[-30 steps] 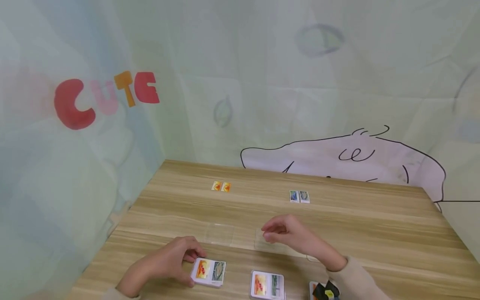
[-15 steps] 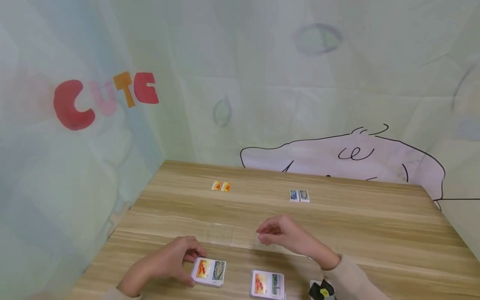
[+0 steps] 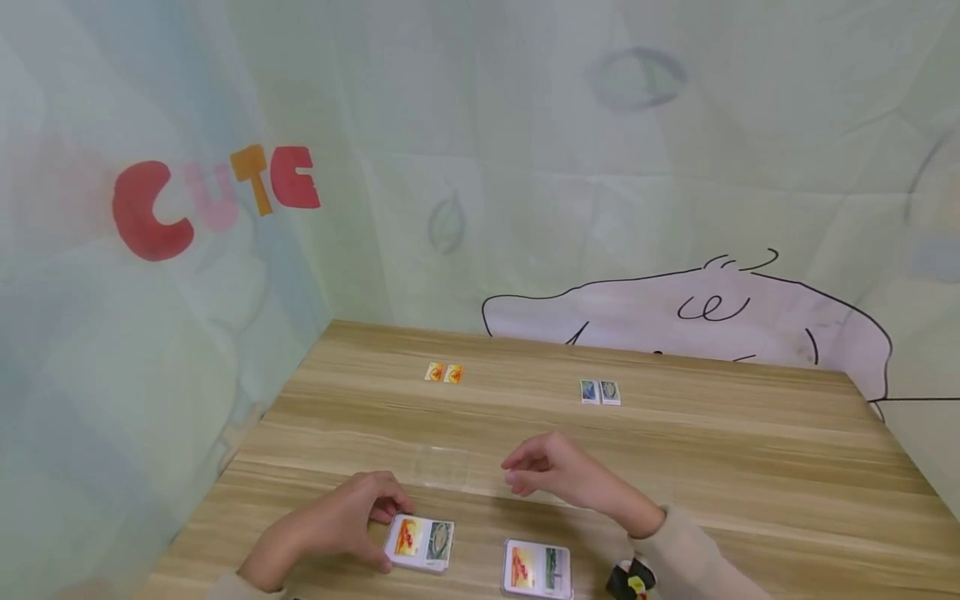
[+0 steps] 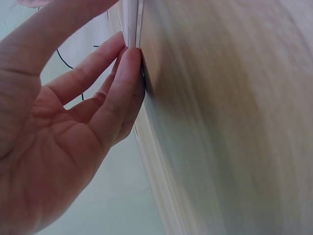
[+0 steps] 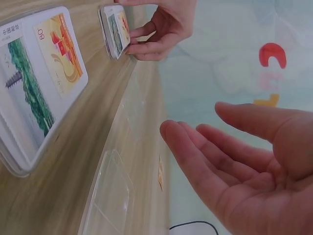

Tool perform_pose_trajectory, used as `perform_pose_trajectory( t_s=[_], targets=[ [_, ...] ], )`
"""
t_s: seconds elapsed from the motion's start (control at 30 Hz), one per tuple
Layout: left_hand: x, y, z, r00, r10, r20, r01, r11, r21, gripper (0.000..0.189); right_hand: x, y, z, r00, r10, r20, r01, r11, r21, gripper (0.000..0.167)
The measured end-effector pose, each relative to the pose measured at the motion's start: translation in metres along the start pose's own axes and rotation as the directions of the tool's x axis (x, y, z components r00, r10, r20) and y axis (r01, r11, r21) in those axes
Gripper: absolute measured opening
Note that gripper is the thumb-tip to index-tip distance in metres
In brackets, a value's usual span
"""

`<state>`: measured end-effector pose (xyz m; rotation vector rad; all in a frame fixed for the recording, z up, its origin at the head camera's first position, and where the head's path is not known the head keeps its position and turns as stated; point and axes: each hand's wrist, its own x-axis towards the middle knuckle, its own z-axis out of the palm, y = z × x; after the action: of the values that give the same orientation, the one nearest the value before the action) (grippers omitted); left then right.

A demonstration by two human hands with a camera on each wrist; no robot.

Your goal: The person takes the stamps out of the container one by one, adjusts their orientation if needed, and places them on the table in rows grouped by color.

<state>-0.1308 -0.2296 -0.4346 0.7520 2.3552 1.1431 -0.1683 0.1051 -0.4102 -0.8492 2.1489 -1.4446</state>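
Where the wall (image 3: 172,333) lettered CUTE meets my table (image 3: 360,400), my left hand (image 3: 345,518) pinches the left case (image 3: 423,542) near the front, presumably to steady it, while my right hand (image 3: 561,475) hovers loose-fingered, holding nothing. Beside that case sits a second case (image 3: 539,570), near clear plastic pieces (image 5: 111,198), face up, likely for viewing; I read 80 on its orange stamp (image 5: 60,55), while the green stamp (image 5: 29,89) seemingly carries Chinese for China Post.
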Motion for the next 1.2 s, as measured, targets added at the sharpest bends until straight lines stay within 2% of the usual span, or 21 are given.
perform_pose_trajectory(
  t_s=[0.6,0.93,1.2],
  targets=[
    [-0.001,-0.001,0.0,1.0,-0.012,0.0,0.012,1.0,0.004,0.054,0.017,0.001,0.012,0.999,0.048,0.023,-0.05,0.994,0.097,0.022],
    [0.0,-0.003,0.001,1.0,0.018,-0.005,-0.018,1.0,-0.011,0.054,0.025,0.002,0.021,0.996,0.092,0.009,-0.093,0.992,0.088,0.018],
    [0.0,-0.004,0.002,1.0,0.012,-0.006,-0.013,1.0,-0.025,0.054,0.033,0.003,0.034,0.995,0.101,0.022,-0.103,0.989,0.106,0.013]
  ],
)
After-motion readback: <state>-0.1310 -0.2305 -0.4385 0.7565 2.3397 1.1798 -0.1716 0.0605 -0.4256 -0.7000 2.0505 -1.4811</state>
